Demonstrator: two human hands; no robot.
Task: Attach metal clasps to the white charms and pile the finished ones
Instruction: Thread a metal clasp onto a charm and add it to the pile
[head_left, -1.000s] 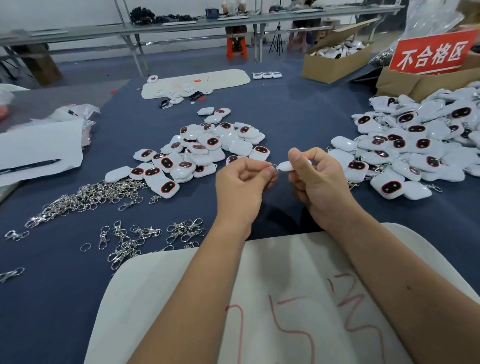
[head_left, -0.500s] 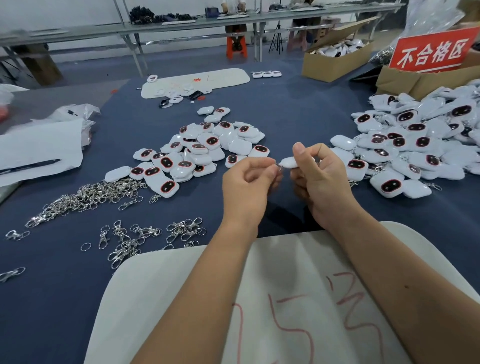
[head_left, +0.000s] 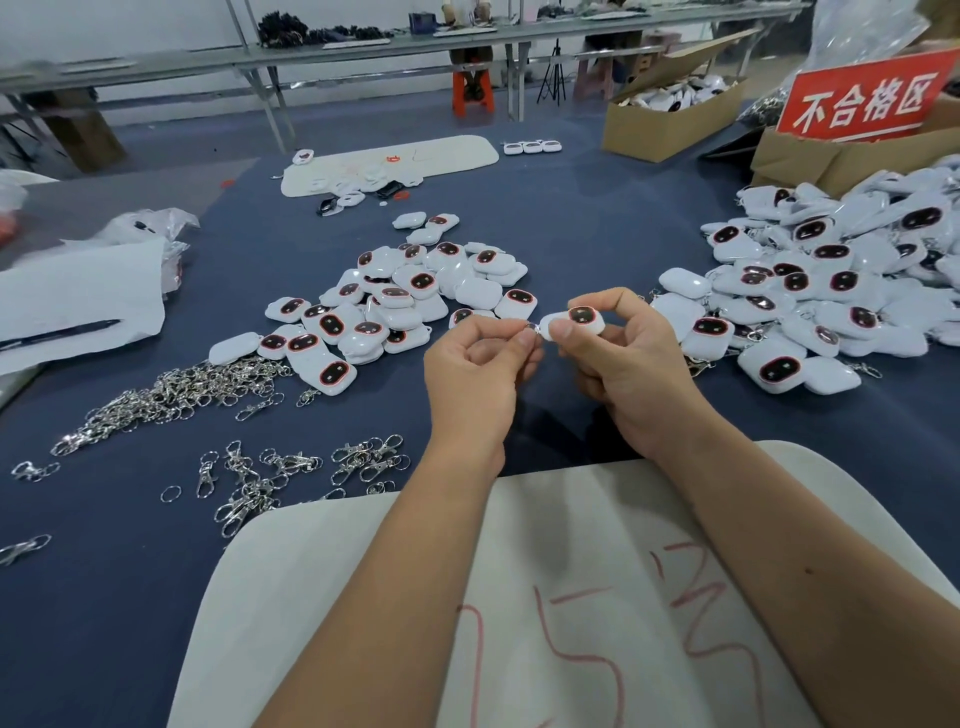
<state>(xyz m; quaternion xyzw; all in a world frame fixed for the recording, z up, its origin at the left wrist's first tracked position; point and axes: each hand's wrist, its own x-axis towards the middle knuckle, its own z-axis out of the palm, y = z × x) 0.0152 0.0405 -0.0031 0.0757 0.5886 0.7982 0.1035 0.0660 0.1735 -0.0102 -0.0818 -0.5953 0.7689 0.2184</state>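
Far left on the counter (head_left: 571, 208) you've got the loose metal clasps (head_left: 171, 395) heaped up, with a few more scattered just in front. Next over is the pile of bare charms (head_left: 395, 306) still waiting for hardware.

What's changed in the last second: the charm (head_left: 574, 319) in your fingers has rolled so its dark, red-rimmed face now points up at you, where before you mostly saw its white edge. Both hands have also lifted a touch. My read is the ring is being worked through the charm's loop, so this one's nearly done but not ready to drop yet.

Your left hand (head_left: 480, 371) is curled, thumb and forefinger pinching a small silver ring (head_left: 532, 327) right at the charm's left end; I can't tell whether it's threaded through. Your right hand (head_left: 631, 374) pinches the charm between thumb and forefinger, the other fingers tucked under. Both forearms come up over the white board (head_left: 332, 597) with red scribbles.

Far right sits the finished heap (head_left: 831, 291), clasps showing among the charms, which is where this one goes. Behind it is a red sign (head_left: 867, 101) on a cardboard box.
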